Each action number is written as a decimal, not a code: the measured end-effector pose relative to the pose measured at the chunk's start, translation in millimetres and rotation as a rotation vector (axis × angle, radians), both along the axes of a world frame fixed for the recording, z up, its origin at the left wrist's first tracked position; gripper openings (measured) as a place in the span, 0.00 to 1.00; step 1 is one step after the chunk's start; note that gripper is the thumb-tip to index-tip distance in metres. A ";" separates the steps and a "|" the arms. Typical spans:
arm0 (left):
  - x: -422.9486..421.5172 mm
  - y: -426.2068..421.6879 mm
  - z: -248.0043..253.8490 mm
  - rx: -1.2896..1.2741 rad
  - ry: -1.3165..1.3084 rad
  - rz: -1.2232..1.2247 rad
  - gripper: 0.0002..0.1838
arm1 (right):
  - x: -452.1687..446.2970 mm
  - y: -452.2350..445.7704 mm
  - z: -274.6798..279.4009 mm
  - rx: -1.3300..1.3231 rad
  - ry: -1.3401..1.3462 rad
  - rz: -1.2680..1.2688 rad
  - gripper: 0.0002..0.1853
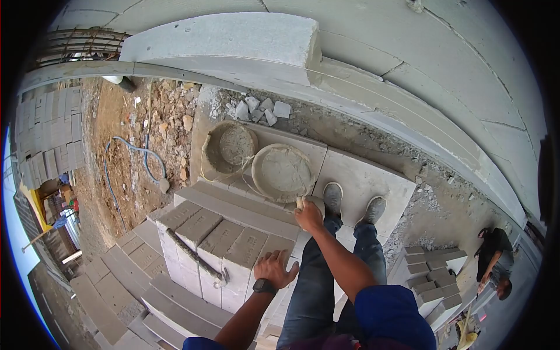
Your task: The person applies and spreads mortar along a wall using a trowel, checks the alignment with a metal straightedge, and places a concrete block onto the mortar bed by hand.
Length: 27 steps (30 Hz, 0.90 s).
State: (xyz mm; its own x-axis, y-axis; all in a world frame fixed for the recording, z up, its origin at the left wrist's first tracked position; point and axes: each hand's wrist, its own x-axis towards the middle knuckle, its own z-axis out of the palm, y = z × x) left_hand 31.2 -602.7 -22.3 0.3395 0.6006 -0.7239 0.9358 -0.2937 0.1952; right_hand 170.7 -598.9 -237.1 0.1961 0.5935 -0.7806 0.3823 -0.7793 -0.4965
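Note:
My left hand [275,269], with a dark watch on its wrist, lies with fingers spread against the near end of a row of pale grey building blocks [242,244]. My right hand [308,214] is closed around a mortar-caked tool [317,202] beside the rim of a bucket; its exact kind is hard to make out. Wet grey mortar fills much of this nearer bucket [284,172]. Left of it stands a second bucket [233,146], also with mortar inside. A long-handled tool with a metal end [195,256] rests across the blocks.
My shoes [333,198] stand on a pale slab [367,181]. Behind runs a block wall [233,41], with broken chunks [265,109] at its foot. Rubble and a blue hose [140,150] lie left. At right are stacked blocks [431,277] and another person [496,256].

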 end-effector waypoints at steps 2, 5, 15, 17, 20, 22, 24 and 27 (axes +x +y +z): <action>1.6 -2.5 2.5 0.027 0.010 0.021 0.32 | -3.7 5.8 -29.0 -0.073 -0.026 0.148 0.36; -1.5 3.6 6.9 -0.035 -0.030 0.099 0.32 | 6.8 9.8 -4.8 -0.125 -0.055 0.469 0.31; -24.0 -28.1 -2.7 0.387 -0.248 0.133 0.25 | 90.9 -107.0 82.1 0.256 0.121 0.426 0.15; -23.7 -34.3 -1.4 0.408 -0.242 0.162 0.25 | 96.6 -110.2 106.3 0.166 0.111 0.542 0.13; -27.9 -41.5 -6.7 0.533 -0.265 0.210 0.22 | 91.2 -102.3 133.4 0.184 0.150 0.581 0.11; -19.9 -63.1 -20.5 0.701 -0.298 0.343 0.21 | 81.7 -94.5 152.7 0.320 0.223 0.462 0.10; -9.2 -101.2 -4.4 0.874 -0.382 0.530 0.21 | 91.9 -77.6 148.6 0.481 0.056 0.657 0.09; -3.4 -188.1 44.0 0.914 -0.475 0.950 0.23 | 88.2 -51.7 162.2 0.406 0.095 0.559 0.09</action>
